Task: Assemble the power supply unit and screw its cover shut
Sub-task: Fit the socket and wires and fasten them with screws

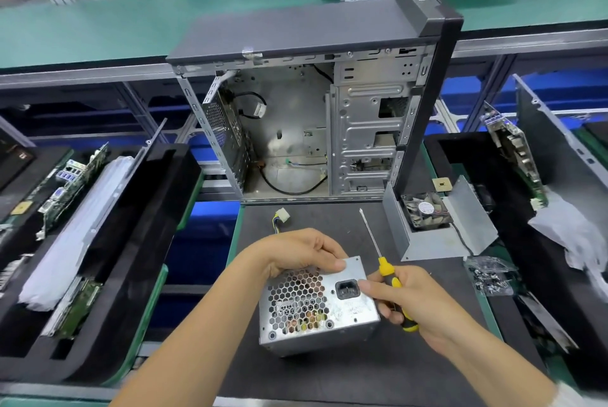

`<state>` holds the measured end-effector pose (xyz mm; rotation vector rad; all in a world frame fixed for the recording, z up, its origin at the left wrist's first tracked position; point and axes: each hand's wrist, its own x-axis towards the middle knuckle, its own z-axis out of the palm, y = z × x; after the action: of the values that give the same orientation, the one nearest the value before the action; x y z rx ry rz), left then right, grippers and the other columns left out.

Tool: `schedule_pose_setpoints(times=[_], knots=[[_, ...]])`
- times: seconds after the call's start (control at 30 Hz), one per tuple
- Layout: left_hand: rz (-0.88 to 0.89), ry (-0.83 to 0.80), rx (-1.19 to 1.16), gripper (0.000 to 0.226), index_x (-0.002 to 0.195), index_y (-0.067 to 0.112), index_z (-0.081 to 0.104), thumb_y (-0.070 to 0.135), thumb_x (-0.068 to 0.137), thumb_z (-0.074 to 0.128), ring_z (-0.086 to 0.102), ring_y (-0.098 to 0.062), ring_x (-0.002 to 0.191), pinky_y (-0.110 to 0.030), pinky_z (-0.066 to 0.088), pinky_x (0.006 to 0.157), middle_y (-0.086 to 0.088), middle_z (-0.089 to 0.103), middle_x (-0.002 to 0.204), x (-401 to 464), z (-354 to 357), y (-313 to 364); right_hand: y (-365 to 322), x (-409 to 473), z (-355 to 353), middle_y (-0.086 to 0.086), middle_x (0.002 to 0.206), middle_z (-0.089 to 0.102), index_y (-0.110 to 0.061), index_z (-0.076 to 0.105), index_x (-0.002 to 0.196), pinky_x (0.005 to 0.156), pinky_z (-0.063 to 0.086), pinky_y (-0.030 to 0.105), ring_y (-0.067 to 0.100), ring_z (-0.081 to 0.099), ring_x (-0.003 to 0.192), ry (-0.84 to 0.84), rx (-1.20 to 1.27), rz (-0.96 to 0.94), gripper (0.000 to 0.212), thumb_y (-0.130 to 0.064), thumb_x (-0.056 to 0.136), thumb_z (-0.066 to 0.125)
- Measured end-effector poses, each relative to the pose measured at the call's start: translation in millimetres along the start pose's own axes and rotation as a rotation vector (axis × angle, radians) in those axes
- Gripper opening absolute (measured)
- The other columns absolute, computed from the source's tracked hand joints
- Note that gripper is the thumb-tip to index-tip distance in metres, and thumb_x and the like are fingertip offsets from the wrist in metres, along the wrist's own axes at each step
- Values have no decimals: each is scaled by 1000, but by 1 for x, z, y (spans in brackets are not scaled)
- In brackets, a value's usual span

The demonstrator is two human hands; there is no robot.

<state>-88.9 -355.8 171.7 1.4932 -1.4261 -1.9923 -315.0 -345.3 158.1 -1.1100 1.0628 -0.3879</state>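
Dark mat (329,229) covers the bench at an assembly line. Left hand (296,250) grips the top edge of the power supply unit (316,304), thumb pressed on its vented face. Right hand (418,301) holds a yellow-handled screwdriver (385,270), fingers curled round the handle, forefinger touching the unit's side. At 12 o'clock stands an open computer case (312,117); at 2 o'clock, a metal cover with fan (437,222).

Silver supply (316,304) is showing honeycomb holes; screwdriver (391,288) handle is showing yellow and black; mat (329,225) is looking dark grey.
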Motion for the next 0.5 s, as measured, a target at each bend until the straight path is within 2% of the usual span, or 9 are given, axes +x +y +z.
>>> schedule_pose_setpoints(times=[0.07, 0.17, 0.3, 0.37, 0.43, 0.5], knots=[[23, -3, 13, 18, 111, 8, 68, 12, 94, 64, 66, -18, 90, -25, 52, 82, -12, 70, 103, 1, 4, 1, 0, 0, 0, 8, 53, 54, -19, 68, 64, 44, 29, 22, 15, 39, 44, -4, -10, 3, 17, -28, 76, 76], [16, -13, -11, 17, 110, 10, 68, 9, 94, 63, 68, -10, 83, -19, 53, 74, -3, 73, 96, 3, 6, 4, -1, 1, -1, 8, 53, 54, -15, 65, 68, 44, 30, 22, 15, 39, 45, 0, -39, 10, 20, -29, 75, 77], [26, -1, -20, 14, 106, 10, 68, 8, 93, 64, 67, -12, 83, -22, 52, 80, -4, 71, 94, 4, 8, 2, -2, 0, -2, 8, 54, 57, -12, 64, 72, 42, 31, 19, 13, 40, 42, -28, -92, 10, 22, -29, 79, 75], [32, 2, -41, 13, 104, 11, 69, 7, 92, 64, 67, -11, 82, -22, 52, 79, -3, 73, 92, 4, 9, 1, -5, -1, -8, 8, 63, 67, -7, 67, 80, 42, 32, 18, 12, 44, 41, -66, -114, -2, 23, -30, 84, 70], [27, 2, -62, 13, 103, 10, 69, 4, 92, 64, 69, -10, 79, -21, 53, 75, 0, 75, 89, 4, 9, 1, -4, 3, -25, 6, 79, 74, -4, 66, 88, 41, 33, 17, 11, 48, 43, -13, -158, -30, 23, -27, 88, 64], [25, -7, -85, 14, 103, 7, 68, 1, 92, 62, 70, -8, 76, -18, 53, 71, 2, 76, 86, 5, 9, 2, 2, 7, -48, 3, 80, 75, -4, 64, 88, 40, 33, 17, 12, 47, 41, 117, -250, -66, 18, -22, 90, 63]])
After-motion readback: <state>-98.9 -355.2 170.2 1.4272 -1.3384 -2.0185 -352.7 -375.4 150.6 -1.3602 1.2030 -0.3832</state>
